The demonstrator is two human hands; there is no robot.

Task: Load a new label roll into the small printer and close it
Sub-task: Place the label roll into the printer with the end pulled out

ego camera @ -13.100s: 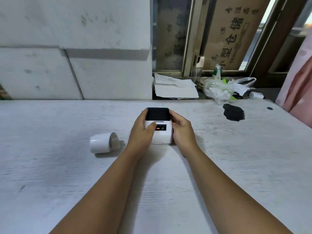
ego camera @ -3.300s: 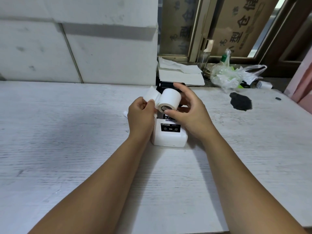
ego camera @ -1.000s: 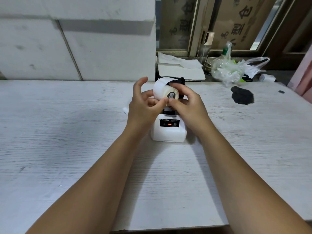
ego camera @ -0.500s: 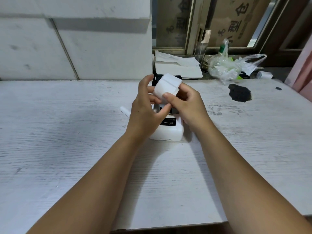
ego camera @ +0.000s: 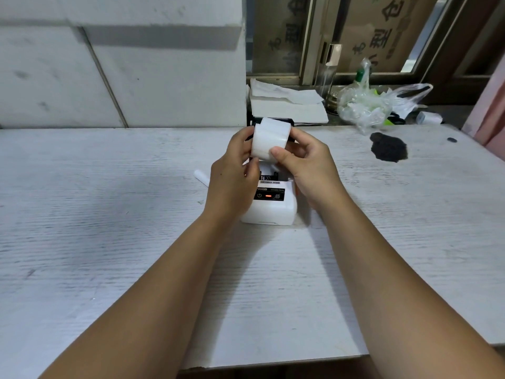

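White paper up top: the left hand (ego camera: 235,170) and the right hand (ego camera: 308,165) both have the white paper label roll (ego camera: 270,140), lifted just above and a little beyond the small white plastic printer (ego camera: 269,212). Left fingers curl against the roll's left end. The right thumb presses its near face, with the fingers wrapped round the right end. Both hands are closed on it, neither one free.

It looks light, and I'd call it firm only while the winding is tight. The outer wrap is probably soft and ready to spring loose, so the two ends are the place to grip. A hard squeeze on the barrel could crease the labels.

Directly under the hands the printer's bay sits open, a dark slot above the black control strip (ego camera: 276,193) with its orange light. Just behind the roll, the black hinged lid (ego camera: 291,122) stands raised. That's the edge to mind: the roll has to drop in front of it, into what looks like a snug bay.

Left of the left hand a small white tube (ego camera: 200,177) lies on the pale wood-grain bench (ego camera: 109,214), near but not in the path. Well off to the right are a dark stain (ego camera: 388,150) and a crumpled clear plastic bag (ego camera: 363,105). Open room lies on the near side, where the forearms come in over the bench's front edge.
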